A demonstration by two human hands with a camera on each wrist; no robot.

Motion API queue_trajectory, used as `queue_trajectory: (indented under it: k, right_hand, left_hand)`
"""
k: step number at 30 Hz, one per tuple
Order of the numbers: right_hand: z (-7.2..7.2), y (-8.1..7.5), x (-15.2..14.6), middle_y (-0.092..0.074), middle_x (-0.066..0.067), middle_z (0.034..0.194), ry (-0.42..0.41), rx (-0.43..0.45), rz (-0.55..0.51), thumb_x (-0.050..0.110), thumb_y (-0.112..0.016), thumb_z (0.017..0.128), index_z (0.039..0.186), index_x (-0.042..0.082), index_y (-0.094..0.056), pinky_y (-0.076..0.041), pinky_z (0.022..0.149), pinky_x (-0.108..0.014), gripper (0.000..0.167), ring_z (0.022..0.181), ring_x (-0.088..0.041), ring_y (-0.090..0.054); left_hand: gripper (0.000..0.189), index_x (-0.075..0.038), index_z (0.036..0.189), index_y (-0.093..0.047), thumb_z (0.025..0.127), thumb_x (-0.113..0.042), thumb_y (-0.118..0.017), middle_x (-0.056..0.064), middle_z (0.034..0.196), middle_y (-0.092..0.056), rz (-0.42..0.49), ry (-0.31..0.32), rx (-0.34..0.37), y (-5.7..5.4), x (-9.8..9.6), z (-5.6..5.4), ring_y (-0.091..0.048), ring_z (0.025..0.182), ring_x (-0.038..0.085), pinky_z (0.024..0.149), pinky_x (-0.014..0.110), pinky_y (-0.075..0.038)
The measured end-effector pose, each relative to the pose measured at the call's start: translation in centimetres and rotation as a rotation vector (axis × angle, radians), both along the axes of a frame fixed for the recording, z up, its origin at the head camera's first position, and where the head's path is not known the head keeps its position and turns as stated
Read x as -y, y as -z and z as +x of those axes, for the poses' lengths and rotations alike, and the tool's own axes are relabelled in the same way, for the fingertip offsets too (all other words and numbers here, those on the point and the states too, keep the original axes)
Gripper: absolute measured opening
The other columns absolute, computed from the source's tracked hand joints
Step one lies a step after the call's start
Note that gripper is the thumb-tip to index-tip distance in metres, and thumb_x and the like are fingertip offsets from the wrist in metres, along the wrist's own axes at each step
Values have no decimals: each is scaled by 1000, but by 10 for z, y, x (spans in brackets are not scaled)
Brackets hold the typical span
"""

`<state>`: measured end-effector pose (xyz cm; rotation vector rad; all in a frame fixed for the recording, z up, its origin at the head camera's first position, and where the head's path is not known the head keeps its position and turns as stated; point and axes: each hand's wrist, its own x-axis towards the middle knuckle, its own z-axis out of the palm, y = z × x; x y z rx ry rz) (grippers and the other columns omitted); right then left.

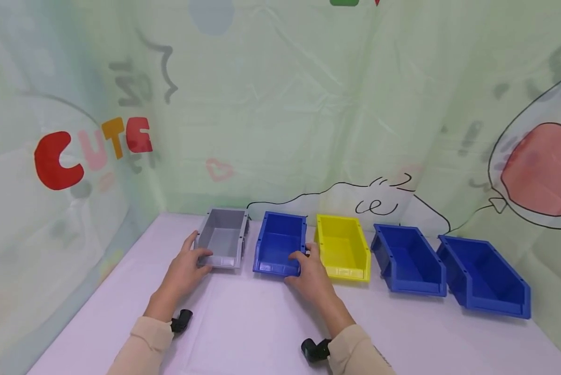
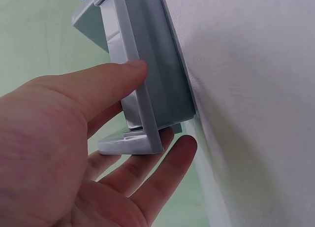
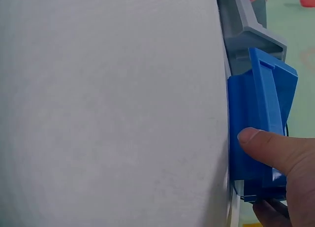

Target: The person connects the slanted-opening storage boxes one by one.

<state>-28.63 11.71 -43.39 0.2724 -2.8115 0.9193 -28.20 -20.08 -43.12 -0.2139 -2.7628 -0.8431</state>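
Note:
At the left end of a row of plastic storage bins, my left hand (image 1: 183,273) grips the front left corner of the grey bin (image 1: 222,239). In the left wrist view the thumb (image 2: 115,81) lies over the front lip of that bin, and the other fingers are along its side. My right hand (image 1: 312,281) holds the blue bin (image 1: 280,244) beside it by its front right corner. The right wrist view has the thumb (image 3: 256,141) against the blue front, with fingertips partly hidden at the side. Both bins stand upright on the table, a narrow gap between them.
Right of my right hand stands a yellow bin (image 1: 343,242), then two more blue bins, the nearer one (image 1: 409,260) and the end one (image 1: 486,278), both angled. A white table (image 1: 247,328) carries them. A printed curtain (image 1: 280,130) hangs close behind.

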Motion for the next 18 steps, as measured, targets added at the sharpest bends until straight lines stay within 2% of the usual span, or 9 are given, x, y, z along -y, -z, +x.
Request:
queue_trajectory:
  k: [4,9,12,15,18]
  right_hand:
    - [3,0,0,-32,-23,159,-7,-7,-18,14,-89,81,121,15,-69,-48,110,-56,45,129,-46,-56]
    - [5,-3,0,-35,-22,157,-11,-9,-38,12,-90,80,128,15,-65,-47,111,-57,55,131,-45,-55]
    - [4,-4,0,-37,-21,156,-7,-6,-52,11,-91,78,145,18,-55,-47,111,-56,75,133,-43,-54]
    - [3,-4,0,-39,-21,154,-5,-4,-63,10,-92,77,160,23,-36,-48,110,-56,101,133,-42,-54]
    - [1,-3,0,-40,-23,152,-11,-1,-84,10,-92,76,166,24,-22,-48,110,-56,115,132,-43,-54]
  left_hand:
    - [32,-2,122,-73,91,-11,-75,26,168,-21,-3,-3,1,1,1,1,-56,127,56,100,66,-49]
    - [32,-2,123,-73,92,-11,-75,24,168,-21,-4,-9,-7,0,1,-1,-57,127,55,100,66,-49]
    - [32,-2,123,-73,92,-11,-74,24,168,-21,-2,-11,-3,-2,0,-2,-57,128,55,100,66,-49]
    - [32,-1,122,-73,91,-10,-75,26,168,-22,0,-7,-2,-2,0,-1,-57,127,56,100,65,-50]
    - [32,-1,120,-74,90,-10,-75,27,167,-23,-4,-5,-12,-1,-1,0,-58,126,56,99,66,-50]
